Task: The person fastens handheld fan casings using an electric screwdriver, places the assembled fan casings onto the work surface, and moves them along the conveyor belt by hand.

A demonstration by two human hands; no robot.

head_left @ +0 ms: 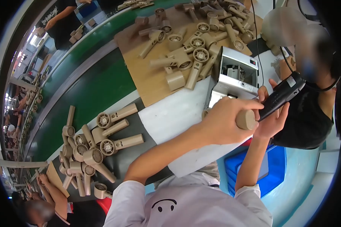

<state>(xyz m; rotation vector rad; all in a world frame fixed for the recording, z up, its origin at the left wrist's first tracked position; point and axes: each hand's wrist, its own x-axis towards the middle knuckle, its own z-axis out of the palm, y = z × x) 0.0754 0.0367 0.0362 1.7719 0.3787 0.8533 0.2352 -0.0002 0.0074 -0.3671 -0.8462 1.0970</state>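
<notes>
My left hand (225, 121) is closed around a tan handheld fan part, whose round end (246, 120) sticks out of the fist; the rest of it is hidden by my fingers. Close beside it, my right hand (271, 123) grips a black electric screwdriver (282, 94), held at a slant with its lower end near the left fist. The screwdriver's tip is out of sight behind the left hand. Just beyond both hands stands a silver box-shaped machine (238, 72) with an opening in its front, perhaps a screw feeder.
Tan fans (199, 55) lie heaped on a cardboard sheet (151, 92). Another pile of fans (89, 155) is at the left, by the green conveyor (102, 83). White sheeting (185, 151) covers the work surface. A blue crate (272, 170) stands below. Co-workers (303, 121) are nearby.
</notes>
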